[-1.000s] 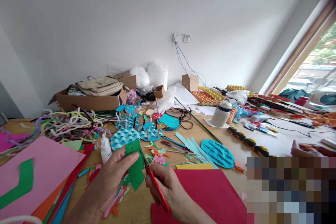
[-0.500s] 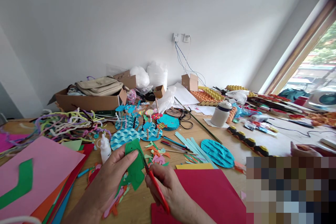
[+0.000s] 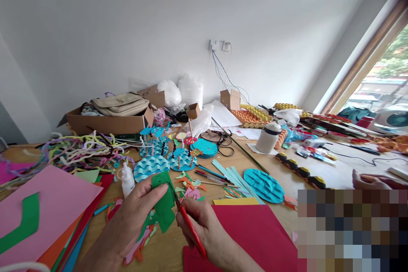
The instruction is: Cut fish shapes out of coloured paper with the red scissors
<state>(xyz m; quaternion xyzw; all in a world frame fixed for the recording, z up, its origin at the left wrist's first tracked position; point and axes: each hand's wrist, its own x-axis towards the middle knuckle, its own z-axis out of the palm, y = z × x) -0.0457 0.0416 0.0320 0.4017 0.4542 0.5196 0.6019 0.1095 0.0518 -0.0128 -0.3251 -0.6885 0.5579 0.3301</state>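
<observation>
head view: the left hand (image 3: 137,208) is closed in a pinch on the green paper (image 3: 165,208), with the thumb flat on the near face and the fingers behind it. the right hand (image 3: 207,227) is closed around the red handles of the scissors (image 3: 191,228). the scissors point up and away, with the blades at the right edge of the green paper; the blade opening cannot be determined. the green paper is held above the table (image 3: 172,244), between the two hands and tilted.

colored paper scraps (image 3: 191,187) lie just beyond the hands. a white glue bottle (image 3: 128,183) stands upright near the left hand. to the left, a bent green strip (image 3: 29,217) rests on a pink sheet (image 3: 60,204). a dark red sheet (image 3: 251,238) lies partly under the right forearm, with the edge of a yellow sheet (image 3: 236,201) showing beyond it. a wavy blue disc (image 3: 264,185) lies farther right, beside pale blue strips (image 3: 234,180). another person's hand (image 3: 371,180) is visible at the right edge.
</observation>
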